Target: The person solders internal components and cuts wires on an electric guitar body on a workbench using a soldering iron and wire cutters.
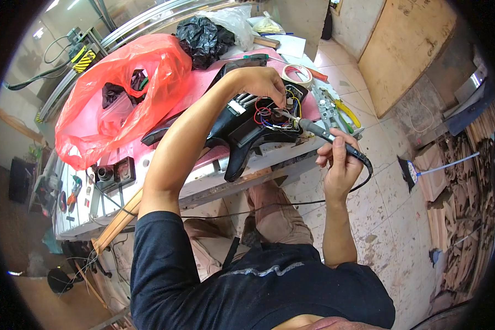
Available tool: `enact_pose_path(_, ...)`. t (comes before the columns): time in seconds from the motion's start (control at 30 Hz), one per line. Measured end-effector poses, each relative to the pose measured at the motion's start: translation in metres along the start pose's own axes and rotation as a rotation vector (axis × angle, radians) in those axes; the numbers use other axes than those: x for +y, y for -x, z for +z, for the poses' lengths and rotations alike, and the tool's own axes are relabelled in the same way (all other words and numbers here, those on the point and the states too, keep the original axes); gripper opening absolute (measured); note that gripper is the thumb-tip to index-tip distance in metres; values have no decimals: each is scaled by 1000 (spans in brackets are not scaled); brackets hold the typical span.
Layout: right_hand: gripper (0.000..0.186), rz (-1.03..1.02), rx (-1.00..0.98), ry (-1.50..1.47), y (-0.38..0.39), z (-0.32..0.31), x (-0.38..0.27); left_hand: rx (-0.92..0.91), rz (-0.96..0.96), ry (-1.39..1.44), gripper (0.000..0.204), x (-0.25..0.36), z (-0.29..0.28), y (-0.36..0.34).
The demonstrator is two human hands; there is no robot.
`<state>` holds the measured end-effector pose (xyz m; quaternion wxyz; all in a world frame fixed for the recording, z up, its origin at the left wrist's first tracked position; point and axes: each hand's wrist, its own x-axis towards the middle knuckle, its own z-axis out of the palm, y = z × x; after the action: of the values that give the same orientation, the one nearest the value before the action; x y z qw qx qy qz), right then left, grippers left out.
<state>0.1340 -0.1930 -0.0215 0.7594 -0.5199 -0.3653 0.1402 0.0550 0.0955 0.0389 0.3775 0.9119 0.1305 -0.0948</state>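
My right hand (pixel 340 165) grips a soldering iron (pixel 315 130) by its dark handle, and the black cord loops down behind it. The iron's tip points left into an open black housing (pixel 242 129) full of red, blue, yellow and white wires (pixel 269 115). My left hand (pixel 261 85) reaches over the housing from the left, fingers pinched together and pointing down at the wires near the tip. What those fingers hold is too small to make out. The housing lies on the pink-covered workbench (pixel 203 82), one black prong jutting toward me.
A red plastic bag (pixel 170 60) lies open at left, beside a black bag (pixel 203 41). Right of the housing are a tape roll (pixel 297 75) and pliers (pixel 346 113). The iron's cord (pixel 247 209) hangs across my lap. Wood pieces (pixel 456 192) are stacked at right.
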Motion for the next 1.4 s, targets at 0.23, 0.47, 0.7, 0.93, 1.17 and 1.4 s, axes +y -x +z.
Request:
enact_pose_path(0.23, 28, -23, -2, 5, 0, -2, 1, -13, 0, 43, 26, 5, 0, 0)
enact_pose_path(0.47, 28, -5, -3, 24, 0, 0, 0, -9, -23, 39, 24, 11, 0, 4)
enact_pose_path(0.7, 28, -3, -6, 45, 0, -1, 0, -14, 6, 27, 25, 7, 0, 2)
enact_pose_path(0.93, 28, -15, -6, 43, -1, 0, 1, -7, 11, 18, 26, 9, 0, 4)
enact_pose_path(1.17, 27, -13, 0, 30, 0, 0, 2, 7, -12, 33, 26, 7, 1, 4)
enact_pose_path(1.4, 27, -25, -10, 39, 0, -1, 2, -15, 1, 42, 26, 4, 0, 1)
